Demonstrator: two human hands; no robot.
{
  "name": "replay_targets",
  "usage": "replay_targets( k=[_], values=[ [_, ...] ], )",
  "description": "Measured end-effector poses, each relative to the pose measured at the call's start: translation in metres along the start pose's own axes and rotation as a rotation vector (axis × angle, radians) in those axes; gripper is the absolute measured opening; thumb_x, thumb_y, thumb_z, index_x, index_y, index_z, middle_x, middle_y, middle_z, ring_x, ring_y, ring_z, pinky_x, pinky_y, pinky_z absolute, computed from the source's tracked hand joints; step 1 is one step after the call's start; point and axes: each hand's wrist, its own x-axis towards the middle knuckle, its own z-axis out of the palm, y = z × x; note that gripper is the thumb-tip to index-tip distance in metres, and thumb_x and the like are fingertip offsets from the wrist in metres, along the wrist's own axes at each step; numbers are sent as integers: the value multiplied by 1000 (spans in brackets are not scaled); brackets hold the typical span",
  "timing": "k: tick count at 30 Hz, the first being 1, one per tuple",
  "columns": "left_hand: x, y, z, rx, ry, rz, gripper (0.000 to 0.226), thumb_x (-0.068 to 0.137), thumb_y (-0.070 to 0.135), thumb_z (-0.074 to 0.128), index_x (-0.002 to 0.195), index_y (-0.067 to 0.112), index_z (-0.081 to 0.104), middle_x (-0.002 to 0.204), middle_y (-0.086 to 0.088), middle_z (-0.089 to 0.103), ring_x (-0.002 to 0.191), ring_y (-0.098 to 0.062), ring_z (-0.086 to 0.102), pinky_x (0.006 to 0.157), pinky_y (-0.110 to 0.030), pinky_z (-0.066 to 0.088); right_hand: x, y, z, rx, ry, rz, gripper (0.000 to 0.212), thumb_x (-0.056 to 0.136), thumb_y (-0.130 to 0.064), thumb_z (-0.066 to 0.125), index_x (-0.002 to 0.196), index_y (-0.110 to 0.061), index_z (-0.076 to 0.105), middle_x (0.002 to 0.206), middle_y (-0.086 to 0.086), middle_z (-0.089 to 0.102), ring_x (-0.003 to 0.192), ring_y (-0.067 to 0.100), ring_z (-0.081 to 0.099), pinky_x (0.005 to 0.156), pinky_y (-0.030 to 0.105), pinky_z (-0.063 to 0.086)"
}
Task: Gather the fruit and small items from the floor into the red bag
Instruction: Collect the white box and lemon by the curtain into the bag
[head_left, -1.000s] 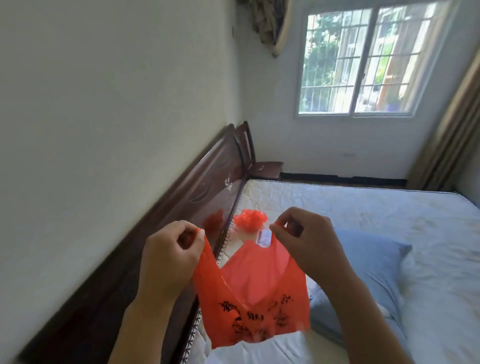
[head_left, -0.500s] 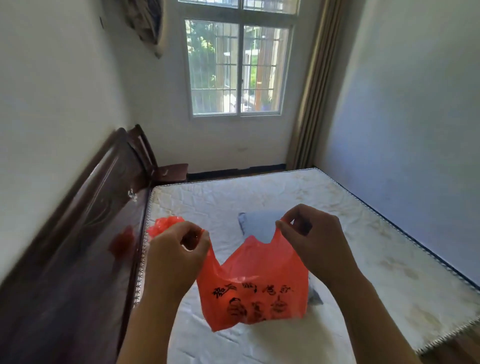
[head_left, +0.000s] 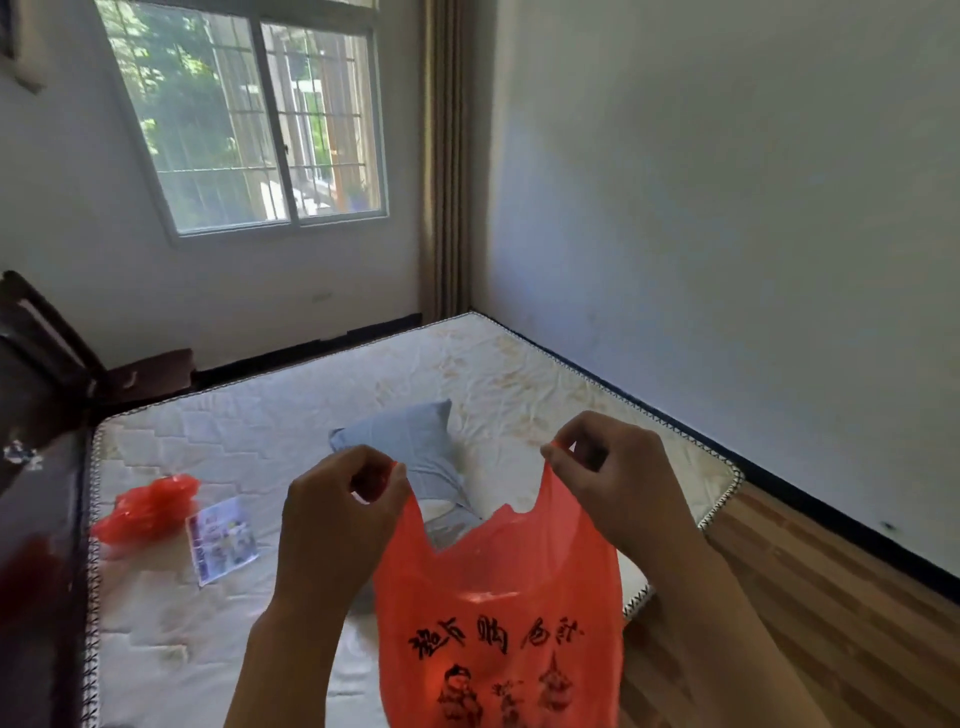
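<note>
The bag (head_left: 498, 613) hangs at lower centre of the frame between the left hand (head_left: 337, 514) and the right hand (head_left: 618, 483), before the bed (head_left: 270, 431). On the bed, a pillow (head_left: 410, 447) lies behind the hands, and a crumpled bag (head_left: 148, 506) lies at left with a card (head_left: 221, 538) just to its right. The window (head_left: 249, 114) fills the upper left, the floor (head_left: 810, 613) the lower right.

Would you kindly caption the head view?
Both hands, left hand and right hand, hold a red plastic bag open above a mattress.
</note>
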Motion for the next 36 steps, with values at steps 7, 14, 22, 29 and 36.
replay_targets(
  k=[7, 14, 22, 29, 36],
  values=[
    [17, 71, 110, -44, -108, 98, 16, 84, 16, 81, 76, 27, 73, 71, 17, 69, 72, -4, 67, 70, -12, 49, 2, 88, -72, -16, 56, 78, 15, 89, -28, 81, 79, -25, 71, 56, -2, 57, 54, 12, 54, 52, 14, 38],
    [13, 132, 217, -78, -246, 201, 16, 83, 15, 81, 76, 26, 72, 69, 15, 68, 67, -5, 65, 68, -29, 55, -16, 178, -146, -78, 164, 208, 13, 91, -29, 79, 82, -27, 70, 62, -8, 62, 61, 12, 60, 53, 18, 46],
    [7, 182, 291, -154, -367, 314, 13, 85, 27, 73, 73, 29, 68, 67, 14, 64, 67, -11, 64, 66, -39, 56, -39, 238, -200, -148, 290, 294, 11, 91, -32, 78, 84, -29, 70, 64, -11, 64, 59, 10, 61, 57, 33, 55],
    [4, 213, 343, -156, -423, 379, 20, 84, 14, 79, 73, 26, 68, 68, 14, 64, 67, -9, 64, 66, -39, 56, -56, 274, -232, -205, 387, 361, 11, 91, -27, 78, 82, -26, 71, 64, -13, 62, 60, 8, 61, 55, 31, 54],
    [9, 236, 394, -169, -494, 483, 22, 83, 13, 80, 72, 26, 65, 70, 13, 59, 71, -10, 61, 62, -37, 52, -61, 300, -260, -323, 469, 407, 13, 92, -32, 77, 83, -27, 70, 62, -12, 60, 57, 8, 60, 55, 39, 56]
  ],
)
